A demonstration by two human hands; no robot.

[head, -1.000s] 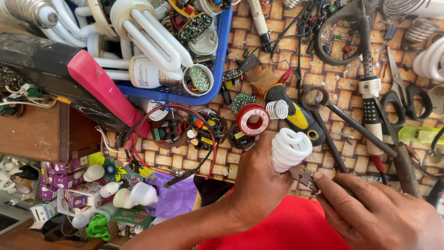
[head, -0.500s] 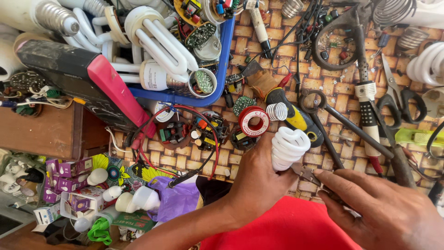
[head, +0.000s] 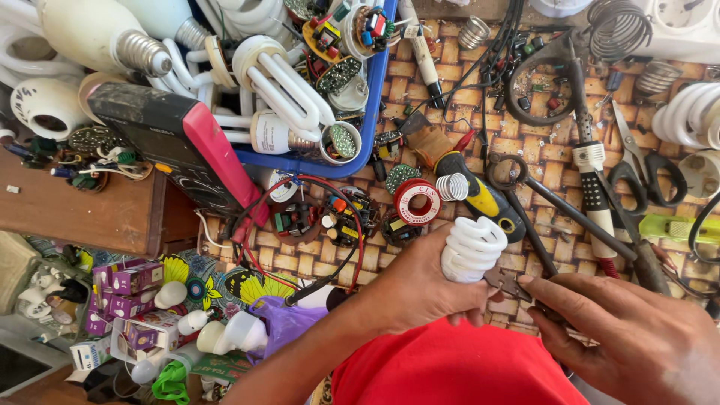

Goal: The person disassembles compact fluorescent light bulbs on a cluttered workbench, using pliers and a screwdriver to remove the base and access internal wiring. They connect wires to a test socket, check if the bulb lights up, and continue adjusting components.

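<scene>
shifting slightly since a second ago: view sliding down and right, more of the blue tray (head: 373, 105) and its heap of lamp tubes now showing; spiral bulb (head: 471, 249) held at much the same spot, right hand (head: 637, 341) edging closer to its base.

left hand (head: 420, 289) clenching round the lower part of the spiral bulb, fingers wrapped over the base, white coil sticking up above the thumb. right hand gripping small pliers (head: 510, 283), fingers closed along the handles, tool tip sitting just beside the bulb's base. whether the tip is actually biting the base — cannot tell, partly hidden by the hands.

bulb hovering above the woven mat (head: 315, 251), over the red cloth (head: 457, 371) at the lap, near the yellow-handled screwdriver (head: 480, 195) and red tape roll (head: 417, 201).

risks, judging from this:
- squeezing too hard on the glass coil, or levering with the pliers against it — cracking the tube, shards near bare fingers.
- pliers slipping off the base — jabbing the left thumb, sitting right next to the tip.
- twisting the coil rather than the base — snapping the tube ends at the housing.
- dropping small parts into the clutter of circuit boards (head: 341, 217) and wires, getting lost.
</scene>
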